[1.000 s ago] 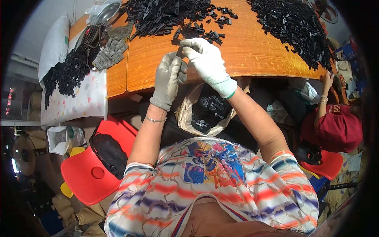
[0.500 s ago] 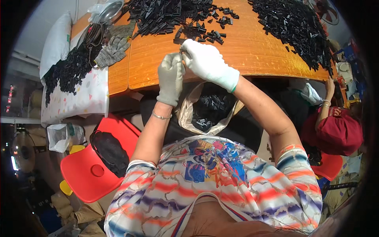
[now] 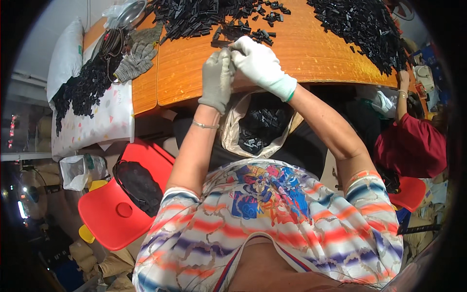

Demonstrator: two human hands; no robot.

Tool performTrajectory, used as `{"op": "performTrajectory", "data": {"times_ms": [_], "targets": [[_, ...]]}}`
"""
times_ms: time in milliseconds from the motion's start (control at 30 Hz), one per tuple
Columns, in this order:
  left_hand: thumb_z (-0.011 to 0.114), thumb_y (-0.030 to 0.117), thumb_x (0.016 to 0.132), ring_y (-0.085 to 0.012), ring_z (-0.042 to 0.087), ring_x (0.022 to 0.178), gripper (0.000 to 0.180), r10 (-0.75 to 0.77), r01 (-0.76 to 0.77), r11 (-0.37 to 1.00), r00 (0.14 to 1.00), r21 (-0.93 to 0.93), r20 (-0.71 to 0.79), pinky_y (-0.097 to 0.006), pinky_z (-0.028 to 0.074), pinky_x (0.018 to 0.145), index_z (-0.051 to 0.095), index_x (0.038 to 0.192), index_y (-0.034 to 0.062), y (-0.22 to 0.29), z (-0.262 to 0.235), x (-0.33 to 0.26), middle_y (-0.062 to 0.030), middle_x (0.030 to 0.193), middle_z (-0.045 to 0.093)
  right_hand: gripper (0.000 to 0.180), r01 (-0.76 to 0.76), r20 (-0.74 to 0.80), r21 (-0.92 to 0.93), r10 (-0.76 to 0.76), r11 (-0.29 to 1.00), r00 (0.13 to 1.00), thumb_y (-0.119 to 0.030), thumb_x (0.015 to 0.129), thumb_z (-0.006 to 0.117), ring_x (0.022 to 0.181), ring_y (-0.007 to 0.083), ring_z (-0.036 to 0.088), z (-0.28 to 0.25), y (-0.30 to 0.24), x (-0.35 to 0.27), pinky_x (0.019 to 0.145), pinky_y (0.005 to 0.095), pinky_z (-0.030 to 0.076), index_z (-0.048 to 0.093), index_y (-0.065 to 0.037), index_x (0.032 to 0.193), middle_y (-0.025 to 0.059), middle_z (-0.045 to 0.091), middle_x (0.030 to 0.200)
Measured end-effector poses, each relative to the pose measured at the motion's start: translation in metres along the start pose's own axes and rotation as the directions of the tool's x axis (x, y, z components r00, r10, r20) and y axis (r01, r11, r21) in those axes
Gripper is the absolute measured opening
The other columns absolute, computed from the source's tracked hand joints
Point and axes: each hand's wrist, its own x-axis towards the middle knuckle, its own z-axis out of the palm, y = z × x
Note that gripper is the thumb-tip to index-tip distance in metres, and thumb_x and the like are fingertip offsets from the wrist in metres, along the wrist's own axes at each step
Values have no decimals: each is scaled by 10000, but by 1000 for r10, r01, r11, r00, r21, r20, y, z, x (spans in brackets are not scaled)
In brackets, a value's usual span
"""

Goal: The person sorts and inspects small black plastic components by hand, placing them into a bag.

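My left hand [image 3: 216, 82], in a grey glove, and my right hand [image 3: 259, 64], in a white glove, meet fingertip to fingertip over the table's near edge. Both have their fingers curled into a pinch, and whatever lies between them is hidden or too small to name. Just beyond my fingertips is a loose cluster of small black plastic parts [image 3: 236, 32]. A larger heap of black parts [image 3: 187, 18] lies behind it. Below my hands an open pale bag [image 3: 232, 141] with a dark inside holds more black parts [image 3: 262, 119].
The orange wooden table [image 3: 301, 61] carries another black heap [image 3: 357, 34] at right, beside a person in a dark red top [image 3: 412, 145]. At left are grey gloves [image 3: 136, 63], dark pieces [image 3: 85, 92] on a patterned cloth [image 3: 109, 117], and a red chair [image 3: 104, 214] with a black bag [image 3: 138, 187].
My left hand has shifted right and straightened, its fingers pointing more forward against the right hand. The view has moved slightly. The person at right has changed arm position a little.
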Motion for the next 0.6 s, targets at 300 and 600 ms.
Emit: {"op": "performTrajectory", "data": {"times_ms": [300,600], "targets": [[554,214,960,-84,494,595,177,-213,232,938,972,-258,102,-197,384,531,537,998,43,-11,-14,-19,-64,811,586,403,-412,398,684,166,602,902,-393,921,564,744,79,567,-47,15,-16,685,234,455,666,-69,1137,3,649,960],[578,247,950,-46,474,569,223,-266,359,873,917,-329,297,-150,381,509,528,1007,37,-21,-1,-46,-39,792,586,240,-335,358,610,127,718,925,-246,889,652,624,78,555,-24,33,-35,583,221,447,621,-12,846,13,608,746]]}}
